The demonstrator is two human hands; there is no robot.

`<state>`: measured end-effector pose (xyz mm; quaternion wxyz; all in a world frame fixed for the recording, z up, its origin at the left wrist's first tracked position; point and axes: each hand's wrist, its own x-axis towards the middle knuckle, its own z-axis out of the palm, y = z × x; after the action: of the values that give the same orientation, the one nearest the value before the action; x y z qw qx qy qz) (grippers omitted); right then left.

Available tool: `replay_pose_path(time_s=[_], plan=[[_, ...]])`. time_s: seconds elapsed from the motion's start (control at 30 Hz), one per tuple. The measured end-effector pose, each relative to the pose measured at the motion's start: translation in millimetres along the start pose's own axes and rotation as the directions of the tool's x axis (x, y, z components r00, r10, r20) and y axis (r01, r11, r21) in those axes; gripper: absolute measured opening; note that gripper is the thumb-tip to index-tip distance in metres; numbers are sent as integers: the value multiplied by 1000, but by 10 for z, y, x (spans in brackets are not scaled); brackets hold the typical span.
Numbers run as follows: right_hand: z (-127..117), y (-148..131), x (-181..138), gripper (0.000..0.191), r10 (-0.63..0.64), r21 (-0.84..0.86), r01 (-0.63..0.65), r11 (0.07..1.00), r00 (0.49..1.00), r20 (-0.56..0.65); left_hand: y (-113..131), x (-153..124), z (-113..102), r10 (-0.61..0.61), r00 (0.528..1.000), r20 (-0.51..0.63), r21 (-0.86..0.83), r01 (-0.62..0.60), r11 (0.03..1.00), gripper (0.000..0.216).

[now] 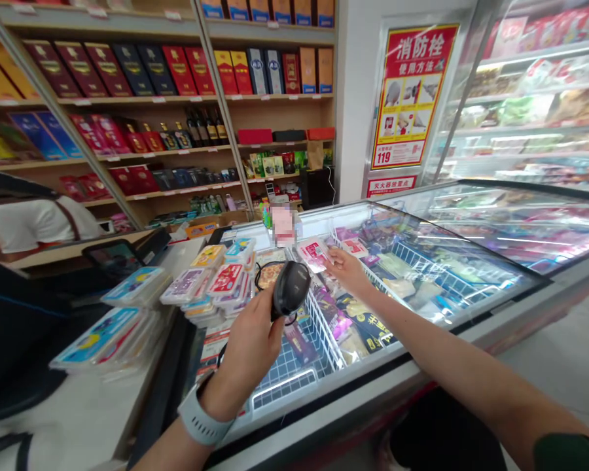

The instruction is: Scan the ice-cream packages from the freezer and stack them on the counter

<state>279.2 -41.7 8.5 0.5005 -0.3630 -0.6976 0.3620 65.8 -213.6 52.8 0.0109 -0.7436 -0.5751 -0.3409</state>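
The chest freezer [358, 387] fills the right half of your view. Its glass top appears open on your side, so the wire baskets [319, 325] lie within your reach. To its left the counter [93, 418] carries several stacks of flat sealed packs [216, 282], piled close to the freezer edge, probably to keep them at arm's length. Your left hand [249, 350], with a grey wristband [202, 418], is clenched round the handle of a black scanner [291, 288], held upright above the nearest basket with its head turned toward your right hand [346, 268]. That hand stretches out over the freezer, fingers pinching 1 packet [313, 252] with its face angled at the scanner, which I judge is why you hold it so. The packet is small, white and pink-red; its print is too small to read.
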Motion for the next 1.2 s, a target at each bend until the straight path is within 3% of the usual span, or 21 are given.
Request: replay_pose_path(time_s=[0.33, 0.73, 1.2], plan=[[-93, 77, 32, 33, 101, 84, -89, 993, 983, -153, -124, 56, -164, -54, 997, -58, -76, 49, 996, 45], [-52, -43, -23, 31, 96, 122, -79, 989, 986, -139, -59, 61, -136, 44, 998, -42, -45, -45, 998, 33], [-37, -68, -33, 36, 84, 122, -65, 990, 984, -157, -49, 69, -129, 26, 999, -40, 29, -25, 999, 36]])
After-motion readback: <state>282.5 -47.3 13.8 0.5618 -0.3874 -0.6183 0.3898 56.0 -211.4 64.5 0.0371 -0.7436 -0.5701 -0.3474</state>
